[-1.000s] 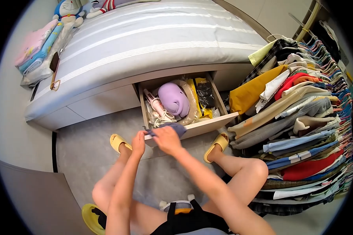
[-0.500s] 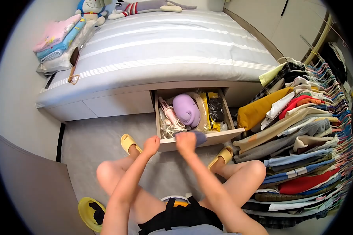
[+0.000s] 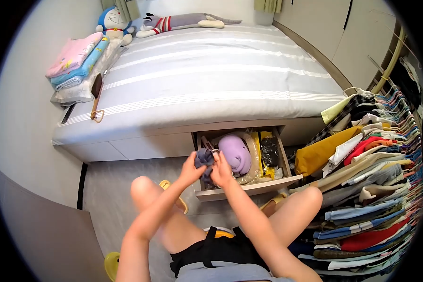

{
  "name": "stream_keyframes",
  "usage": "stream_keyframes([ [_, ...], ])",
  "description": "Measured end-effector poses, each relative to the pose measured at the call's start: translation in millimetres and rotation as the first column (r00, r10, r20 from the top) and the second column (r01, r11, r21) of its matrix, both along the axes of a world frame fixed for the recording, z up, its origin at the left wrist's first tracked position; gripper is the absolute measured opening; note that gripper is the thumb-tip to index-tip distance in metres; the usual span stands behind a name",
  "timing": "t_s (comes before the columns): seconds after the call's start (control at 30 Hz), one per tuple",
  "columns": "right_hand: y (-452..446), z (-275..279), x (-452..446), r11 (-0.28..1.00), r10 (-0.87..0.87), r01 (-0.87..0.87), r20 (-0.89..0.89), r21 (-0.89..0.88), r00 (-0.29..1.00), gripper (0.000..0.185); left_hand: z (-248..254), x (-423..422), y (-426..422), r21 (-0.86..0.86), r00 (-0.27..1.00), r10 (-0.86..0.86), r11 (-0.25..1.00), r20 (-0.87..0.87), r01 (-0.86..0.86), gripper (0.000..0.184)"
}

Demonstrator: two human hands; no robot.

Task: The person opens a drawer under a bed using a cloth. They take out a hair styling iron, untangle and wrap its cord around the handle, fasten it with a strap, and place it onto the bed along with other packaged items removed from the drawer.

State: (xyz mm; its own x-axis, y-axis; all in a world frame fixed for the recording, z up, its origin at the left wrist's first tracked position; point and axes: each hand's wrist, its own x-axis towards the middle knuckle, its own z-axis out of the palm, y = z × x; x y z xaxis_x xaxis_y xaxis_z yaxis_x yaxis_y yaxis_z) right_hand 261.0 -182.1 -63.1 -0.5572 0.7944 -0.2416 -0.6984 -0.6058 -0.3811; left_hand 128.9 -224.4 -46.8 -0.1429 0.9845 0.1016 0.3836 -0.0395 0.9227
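Note:
A small dark blue-grey cloth (image 3: pixel 204 159) is bunched up between my two hands above the left front part of the open drawer (image 3: pixel 249 189). My left hand (image 3: pixel 191 169) closes round the cloth from the left. On its other side my right hand (image 3: pixel 221 171) pinches at the cloth, with part of it hanging below the fingers. What kind of garment it is cannot be made out. Inside the drawer, just right of my hands, lies a rounded purple object (image 3: pixel 235 154). Beside it are clear plastic wrapping and yellow-and-black packages (image 3: pixel 269 149).
The bed (image 3: pixel 211 89) rises behind the drawer, with a wooden-handled brush (image 3: pixel 97 94) and folded blankets (image 3: pixel 77 56) on its left. Hanging clothes (image 3: pixel 362 207) crowd the right side. A yellow basin (image 3: pixel 112 266) stands at lower left, partly out of view.
My hands have come closer together, and the cloth, stretched out from my right hand before, is now bunched between both. The view has shifted, so the drawer appears lower and further right.

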Motion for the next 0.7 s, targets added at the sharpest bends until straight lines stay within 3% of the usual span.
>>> stream_keyframes([
  [0.03, 17, -2, -2, 0.991, 0.005, 0.002, -0.051, 0.135, 0.999, 0.038, -8, -9, 16, 0.113, 0.992, 0.129, 0.985, -0.006, -0.127, 0.048],
  [0.07, 26, -7, 11, 0.989, -0.086, 0.049, 0.273, 0.137, 0.958, 0.034, -15, -19, 33, 0.225, 0.967, 0.255, 0.942, 0.007, -0.250, 0.044],
  [0.1, 41, -14, 21, 0.947, -0.195, 0.011, 0.547, 0.320, 0.814, 0.032, 6, -29, 48, 0.304, 0.948, 0.319, 0.901, 0.015, -0.308, 0.045],
  [0.13, 54, -29, 33, 0.883, -0.330, -0.087, 0.740, 0.462, 0.585, 0.030, 31, -41, 63, 0.376, 0.925, 0.379, 0.854, 0.027, -0.360, 0.045],
  [0.2, 78, -62, 63, 0.714, -0.632, -0.307, 0.768, 0.629, 0.105, 0.041, 44, -78, 103, 0.523, 0.838, 0.543, 0.728, -0.048, -0.442, 0.051],
  [0.27, 86, -69, 82, 0.653, -0.730, -0.445, 0.666, 0.612, -0.156, 0.053, 72, -99, 125, 0.524, 0.853, 0.520, 0.740, -0.047, -0.422, 0.060],
  [0.3, 89, -72, 90, 0.626, -0.766, -0.517, 0.583, 0.584, -0.270, 0.059, 57, -121, 145, 0.508, 0.876, 0.477, 0.772, -0.067, -0.382, 0.064],
  [0.4, 91, -75, 103, 0.677, -0.636, -0.626, 0.736, 0.386, -0.234, 0.069, 35, -136, 156, 0.412, 0.894, 0.439, 0.834, -0.089, -0.368, 0.072],
  [0.47, 91, -81, 105, 0.696, -0.603, -0.578, 0.784, 0.427, -0.147, 0.075, 41, -128, 154, 0.425, 0.907, 0.419, 0.826, -0.028, -0.369, 0.074],
  [0.5, 92, -89, 106, 0.706, -0.593, -0.526, 0.802, 0.473, -0.074, 0.076, 47, -118, 151, 0.420, 0.870, 0.493, 0.789, 0.002, -0.449, 0.073],
  [0.53, 95, -92, 106, 0.714, -0.589, -0.468, 0.808, 0.521, 0.001, 0.078, 51, -112, 146, 0.501, 0.794, 0.595, 0.729, -0.125, -0.467, 0.072],
  [0.6, 96, -98, 108, 0.772, -0.541, -0.395, 0.841, 0.498, 0.001, 0.084, 62, -96, 129, 0.667, 0.559, 0.763, 0.604, -0.325, -0.436, 0.071],
  [0.63, 96, -104, 110, 0.807, -0.511, -0.335, 0.859, 0.487, 0.017, 0.085, 79, -81, 120, 0.772, 0.556, 0.777, 0.537, -0.296, -0.340, 0.056],
  [0.7, 94, -111, 115, 0.851, -0.454, -0.264, 0.888, 0.455, 0.068, 0.088, 71, -61, 108, 0.726, 0.758, 0.576, 0.657, -0.308, -0.204, 0.044],
])
